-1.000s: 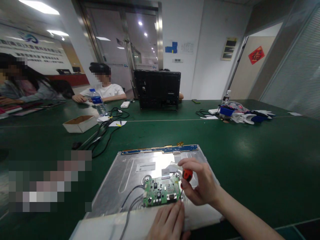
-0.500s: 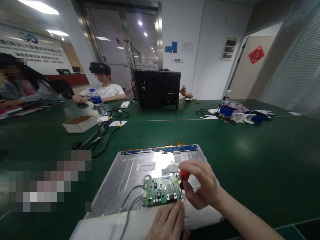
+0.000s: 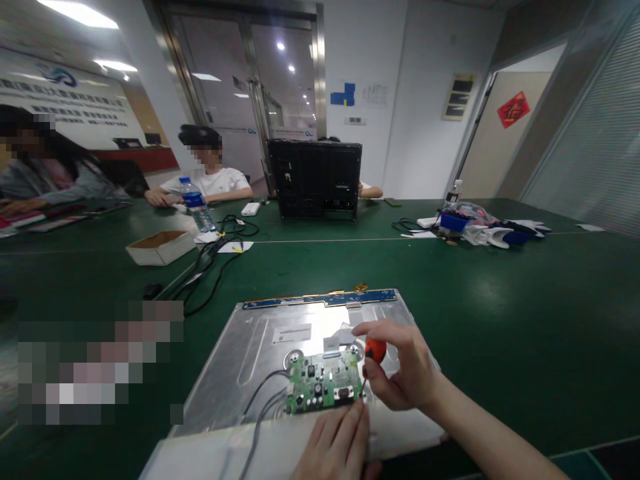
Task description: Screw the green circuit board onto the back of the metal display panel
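Observation:
My right hand [image 3: 407, 367] grips a small screwdriver with a red and black handle [image 3: 376, 349]. Its shaft points down at the right lower corner of a green circuit board [image 3: 325, 379]. My left hand [image 3: 336, 440] lies flat with fingers stretched out, fingertips close to the screwdriver's tip at the board's lower edge. Whatever sits under the tip is too small to make out. The board rests on the silvery metal back of a display panel [image 3: 225, 373], which has a blue circuit strip [image 3: 320, 301] along its far edge. A whitish sheet [image 3: 210, 447] covers the panel's near part.
Dark cables [image 3: 215, 267], a white open box [image 3: 161, 249] and a water bottle [image 3: 196, 203] are at the left. A black monitor [image 3: 314, 180] stands across the green table [image 3: 500, 320], a person behind it. Gloves [image 3: 493, 235] lie right. Two people sit left.
The screwdriver's handle has tilted slightly to the right in my right hand, its tip staying at the board's corner. My left hand stays put. The far person's raised hand has lowered beside the monitor.

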The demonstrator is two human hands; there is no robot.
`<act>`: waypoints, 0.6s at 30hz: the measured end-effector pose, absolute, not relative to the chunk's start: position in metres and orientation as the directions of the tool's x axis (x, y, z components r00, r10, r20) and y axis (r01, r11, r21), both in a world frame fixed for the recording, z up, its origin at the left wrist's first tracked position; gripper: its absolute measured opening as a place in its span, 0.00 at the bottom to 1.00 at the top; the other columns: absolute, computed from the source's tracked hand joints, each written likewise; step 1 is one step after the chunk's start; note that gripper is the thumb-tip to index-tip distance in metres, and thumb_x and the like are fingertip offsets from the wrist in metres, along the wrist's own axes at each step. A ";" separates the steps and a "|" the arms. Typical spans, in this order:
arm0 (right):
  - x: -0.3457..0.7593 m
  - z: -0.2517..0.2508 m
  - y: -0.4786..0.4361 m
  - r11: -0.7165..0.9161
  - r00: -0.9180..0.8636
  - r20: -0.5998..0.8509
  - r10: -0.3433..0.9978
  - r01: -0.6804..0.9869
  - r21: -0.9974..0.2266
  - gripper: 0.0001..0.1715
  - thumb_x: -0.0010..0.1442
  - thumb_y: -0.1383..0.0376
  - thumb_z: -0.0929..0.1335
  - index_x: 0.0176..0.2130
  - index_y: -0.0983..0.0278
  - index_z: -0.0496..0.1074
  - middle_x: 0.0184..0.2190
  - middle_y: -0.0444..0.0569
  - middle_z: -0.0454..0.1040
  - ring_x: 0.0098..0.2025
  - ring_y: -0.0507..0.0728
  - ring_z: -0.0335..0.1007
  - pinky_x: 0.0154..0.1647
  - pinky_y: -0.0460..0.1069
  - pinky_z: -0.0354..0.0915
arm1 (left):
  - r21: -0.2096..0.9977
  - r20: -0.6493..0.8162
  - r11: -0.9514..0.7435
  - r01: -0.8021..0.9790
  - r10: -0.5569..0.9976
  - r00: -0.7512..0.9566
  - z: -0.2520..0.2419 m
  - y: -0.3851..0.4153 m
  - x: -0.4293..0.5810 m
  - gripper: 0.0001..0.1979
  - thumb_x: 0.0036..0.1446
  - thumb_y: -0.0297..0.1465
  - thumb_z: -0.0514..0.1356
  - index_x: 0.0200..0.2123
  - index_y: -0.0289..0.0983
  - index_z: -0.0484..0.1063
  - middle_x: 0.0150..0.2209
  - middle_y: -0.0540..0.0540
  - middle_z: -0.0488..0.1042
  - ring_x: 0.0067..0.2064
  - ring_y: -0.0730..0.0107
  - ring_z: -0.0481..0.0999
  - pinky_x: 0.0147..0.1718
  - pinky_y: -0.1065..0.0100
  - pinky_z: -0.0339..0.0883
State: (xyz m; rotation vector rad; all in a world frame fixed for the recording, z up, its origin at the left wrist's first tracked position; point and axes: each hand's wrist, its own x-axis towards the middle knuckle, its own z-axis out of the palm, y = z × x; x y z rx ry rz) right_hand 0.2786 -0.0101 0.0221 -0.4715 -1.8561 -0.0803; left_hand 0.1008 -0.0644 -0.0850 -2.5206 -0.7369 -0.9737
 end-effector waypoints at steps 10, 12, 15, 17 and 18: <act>0.281 0.028 -0.014 0.884 -0.264 0.917 0.300 0.439 -0.163 0.21 0.56 0.71 0.62 0.50 0.63 0.64 0.34 0.50 0.72 0.30 0.55 0.72 0.27 0.48 0.71 | -0.112 0.704 -0.809 0.577 0.346 0.621 -0.080 -0.065 0.102 0.15 0.69 0.29 0.49 0.47 0.28 0.73 0.42 0.37 0.78 0.41 0.62 0.77 0.41 0.66 0.74; 0.281 0.025 -0.014 0.859 -0.233 0.925 0.299 0.489 -0.154 0.17 0.58 0.68 0.65 0.49 0.62 0.65 0.33 0.48 0.70 0.29 0.54 0.70 0.25 0.47 0.69 | -0.121 0.704 -0.806 0.580 0.342 0.623 -0.080 -0.065 0.102 0.16 0.69 0.28 0.48 0.47 0.28 0.73 0.42 0.37 0.78 0.41 0.62 0.77 0.41 0.66 0.74; 0.281 0.022 -0.012 0.837 -0.216 0.931 0.294 0.529 -0.141 0.14 0.61 0.65 0.68 0.47 0.60 0.66 0.33 0.47 0.69 0.28 0.53 0.69 0.25 0.47 0.69 | -0.136 0.693 -0.805 0.577 0.339 0.636 -0.083 -0.064 0.101 0.15 0.68 0.28 0.49 0.48 0.28 0.72 0.43 0.36 0.78 0.42 0.61 0.77 0.41 0.65 0.74; 0.281 0.022 -0.012 0.837 -0.219 0.930 0.294 0.530 -0.140 0.13 0.61 0.64 0.69 0.47 0.60 0.68 0.33 0.47 0.70 0.27 0.52 0.70 0.26 0.46 0.69 | -0.141 0.690 -0.807 0.573 0.335 0.642 -0.085 -0.063 0.101 0.14 0.67 0.29 0.51 0.49 0.28 0.72 0.43 0.36 0.78 0.42 0.60 0.77 0.40 0.64 0.74; 0.280 0.022 -0.012 0.837 -0.219 0.930 0.295 0.528 -0.141 0.13 0.61 0.64 0.69 0.47 0.60 0.68 0.33 0.47 0.70 0.28 0.52 0.70 0.26 0.46 0.70 | -0.143 0.693 -0.809 0.571 0.330 0.641 -0.086 -0.062 0.101 0.14 0.67 0.29 0.51 0.48 0.28 0.72 0.42 0.36 0.78 0.41 0.60 0.77 0.40 0.64 0.75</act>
